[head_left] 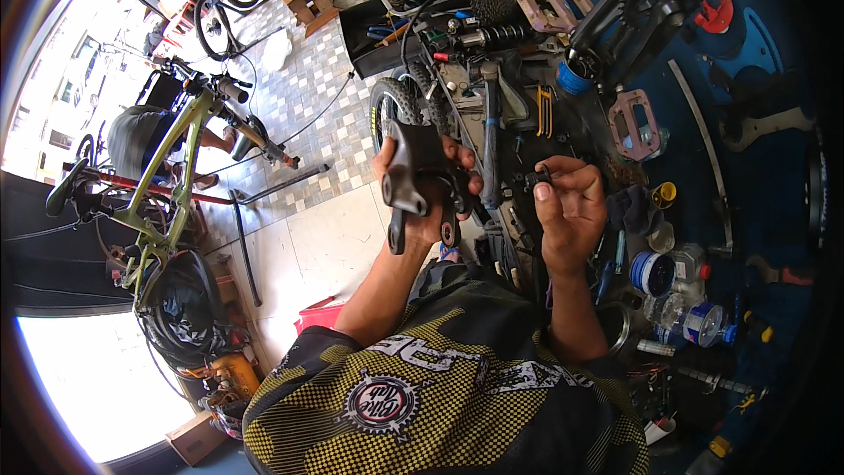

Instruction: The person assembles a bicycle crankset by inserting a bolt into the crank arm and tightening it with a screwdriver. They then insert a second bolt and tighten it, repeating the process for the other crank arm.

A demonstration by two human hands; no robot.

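Note:
In front of my chest, my left hand [425, 227] grips a black forked metal bike part [413, 154] that looks like a suspension rocker link. Its arms with round eyelets point down toward me, and my fingers wrap round its right side. Level with it, to the right, my right hand [570, 220] is raised with thumb and fingertips pinched on a small dark piece [539, 177], perhaps a bolt or bushing; it is too small to tell. A gap separates the two hands. Beyond the black part stands a knobby bike tyre [396, 105].
A bench crowded with tools runs along the right: pink pedals [633, 126], a coil shock [494, 37], yellow hex keys [545, 113], a crankset [651, 13], bottles [703, 324]. Left, a green bike frame [176, 176] hangs on a stand [251, 246]; a crouching person [141, 136] is behind it.

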